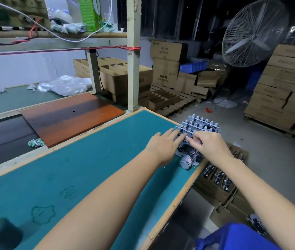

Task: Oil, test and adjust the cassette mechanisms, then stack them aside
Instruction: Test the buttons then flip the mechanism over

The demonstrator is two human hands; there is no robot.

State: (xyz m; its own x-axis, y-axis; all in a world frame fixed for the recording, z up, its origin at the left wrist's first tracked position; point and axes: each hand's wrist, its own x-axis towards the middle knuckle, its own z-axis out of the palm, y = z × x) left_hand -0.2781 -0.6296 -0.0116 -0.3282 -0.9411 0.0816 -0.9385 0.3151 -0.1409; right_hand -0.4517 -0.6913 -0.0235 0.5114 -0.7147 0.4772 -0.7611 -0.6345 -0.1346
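- Both arms reach out over the green table [92, 159] to its right edge, where the cassette mechanisms [199, 126] sit bunched in a metal stack at the far right corner.
- The left hand [163, 147] lies with straight fingers, its grip wide, the fingertips touching the left side of the nearest mechanism [188, 152].
- The right hand [209, 144] has its fingers curled down onto the top of that same mechanism; its grip is narrow and appears to pinch the frame, though the exact hold is hidden under the knuckles.
- A small round motor [186, 162] sticks out at the near end of this mechanism.
- Below the table edge to the right, a cardboard box [233, 201] with dividers holds more mechanisms.
- Farther off stands a big floor fan [251, 35] among stacked cartons [283, 83].
- A brown board [71, 118] lies on the left.
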